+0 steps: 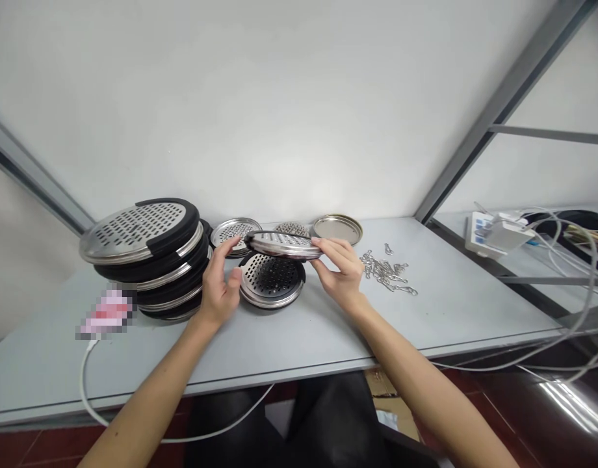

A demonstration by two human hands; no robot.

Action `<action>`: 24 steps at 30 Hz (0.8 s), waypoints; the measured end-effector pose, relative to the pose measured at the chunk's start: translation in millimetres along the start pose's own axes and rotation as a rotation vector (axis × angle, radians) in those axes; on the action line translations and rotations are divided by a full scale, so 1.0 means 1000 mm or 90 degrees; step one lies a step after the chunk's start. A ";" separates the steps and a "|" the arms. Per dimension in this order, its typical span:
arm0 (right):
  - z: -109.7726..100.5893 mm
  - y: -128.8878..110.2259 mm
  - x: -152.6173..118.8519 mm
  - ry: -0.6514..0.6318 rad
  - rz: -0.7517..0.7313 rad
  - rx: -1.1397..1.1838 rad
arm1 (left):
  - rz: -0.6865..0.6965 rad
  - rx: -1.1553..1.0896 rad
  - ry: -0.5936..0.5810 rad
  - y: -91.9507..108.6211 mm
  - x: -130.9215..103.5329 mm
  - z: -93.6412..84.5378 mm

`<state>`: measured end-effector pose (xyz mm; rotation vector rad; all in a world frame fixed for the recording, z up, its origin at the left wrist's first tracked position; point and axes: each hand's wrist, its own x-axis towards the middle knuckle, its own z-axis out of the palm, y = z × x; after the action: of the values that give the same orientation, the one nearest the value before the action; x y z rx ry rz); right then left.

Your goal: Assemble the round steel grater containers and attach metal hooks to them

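My right hand [342, 268] grips the right edge of a round perforated metal disc [285, 246] with a black rim, fingers on top and thumb below. The disc is held nearly level, raised above a similar black-rimmed disc [272, 281] on the table. My left hand [221, 286] is open, its thumb and fingers apart, just left of the lower disc. Beside it on the left leans a tall stack of larger perforated discs [138, 227] with black and silver rims. Behind my hands lies another perforated metal disc [233, 231].
Small metal clips [387, 270] lie in a loose pile on the grey table [455, 305]. At the back are a shallow round metal lid [337, 229] and a heap of small metal pieces [292, 229]. A white cable [84, 377] hangs over the front edge; a blurred pink object [108, 312] sits left.
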<state>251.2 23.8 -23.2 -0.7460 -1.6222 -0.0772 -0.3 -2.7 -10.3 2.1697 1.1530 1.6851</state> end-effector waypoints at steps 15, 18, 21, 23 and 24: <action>0.003 -0.009 -0.004 -0.162 -0.198 -0.004 | -0.026 0.064 -0.117 -0.001 -0.003 -0.002; 0.001 -0.009 -0.002 -0.201 -0.193 0.054 | -0.032 0.085 -0.158 0.002 -0.002 -0.002; -0.003 -0.010 0.002 -0.245 -0.166 0.071 | -0.040 0.103 -0.173 0.001 -0.002 -0.001; -0.006 -0.012 0.005 -0.278 -0.155 0.076 | -0.041 0.112 -0.168 0.001 -0.002 0.000; -0.007 -0.014 0.006 -0.294 -0.154 0.080 | -0.042 0.116 -0.163 0.002 -0.001 0.000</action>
<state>250.4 12.3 -11.3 -0.4875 -2.1332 0.0267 0.5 -4.9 -10.4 2.3405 1.3298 1.2731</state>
